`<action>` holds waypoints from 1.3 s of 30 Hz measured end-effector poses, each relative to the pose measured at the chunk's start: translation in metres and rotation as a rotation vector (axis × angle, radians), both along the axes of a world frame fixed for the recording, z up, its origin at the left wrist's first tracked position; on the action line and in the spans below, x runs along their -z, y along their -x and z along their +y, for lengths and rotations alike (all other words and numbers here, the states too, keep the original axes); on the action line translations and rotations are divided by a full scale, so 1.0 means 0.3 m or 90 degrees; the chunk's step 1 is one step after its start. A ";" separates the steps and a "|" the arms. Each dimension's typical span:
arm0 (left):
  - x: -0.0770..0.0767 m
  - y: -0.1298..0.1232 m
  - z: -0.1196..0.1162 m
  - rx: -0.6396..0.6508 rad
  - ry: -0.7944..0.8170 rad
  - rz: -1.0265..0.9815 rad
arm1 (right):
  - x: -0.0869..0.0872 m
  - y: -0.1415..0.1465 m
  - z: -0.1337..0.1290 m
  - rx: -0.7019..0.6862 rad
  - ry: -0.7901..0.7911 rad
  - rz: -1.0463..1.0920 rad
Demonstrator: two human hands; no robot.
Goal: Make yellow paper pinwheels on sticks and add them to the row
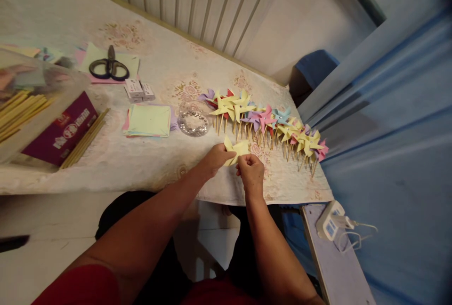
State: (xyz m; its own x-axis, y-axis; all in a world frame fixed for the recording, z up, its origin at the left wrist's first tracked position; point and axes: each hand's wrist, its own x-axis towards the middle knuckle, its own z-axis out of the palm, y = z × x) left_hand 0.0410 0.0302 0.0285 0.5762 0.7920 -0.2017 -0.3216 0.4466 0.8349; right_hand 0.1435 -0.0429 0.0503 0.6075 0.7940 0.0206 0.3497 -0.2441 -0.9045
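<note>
A yellow paper pinwheel (pixel 241 147), partly folded, is held above the near edge of the table between both hands. My left hand (pixel 216 158) pinches its left side, thumb on top. At its lower right, the fingers of my right hand (pixel 251 169) are closed on the paper; whether a small pin is also between them I cannot make out. Just beyond lies a row of finished pinwheels (pixel 264 119) on wooden sticks, in yellow, pink, purple, blue and red. Left of them sits a round clear dish (pixel 193 121) of small shiny metal pieces.
A stack of coloured paper squares (pixel 148 120), small white boxes (pixel 138 89) and black-handled scissors (pixel 109 67) on paper lie to the left. Farther left stands a clear plastic bin (pixel 79 102) with sticks. A power strip (pixel 331 222) rests on a ledge at the right, beside a blue curtain (pixel 388 178).
</note>
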 end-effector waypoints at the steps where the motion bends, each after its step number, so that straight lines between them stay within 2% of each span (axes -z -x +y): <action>1: 0.002 0.001 0.000 -0.001 -0.001 0.001 | 0.000 0.001 -0.001 -0.003 -0.001 -0.003; 18: 0.011 0.000 0.006 0.004 -0.003 0.007 | 0.000 0.001 0.001 -0.032 0.001 0.020; 32: -0.003 0.002 0.006 -0.002 -0.018 0.029 | 0.007 -0.003 0.007 -0.031 0.009 0.033; 39: 0.006 0.001 0.008 -0.005 -0.022 0.030 | 0.008 -0.006 0.009 -0.028 0.009 0.036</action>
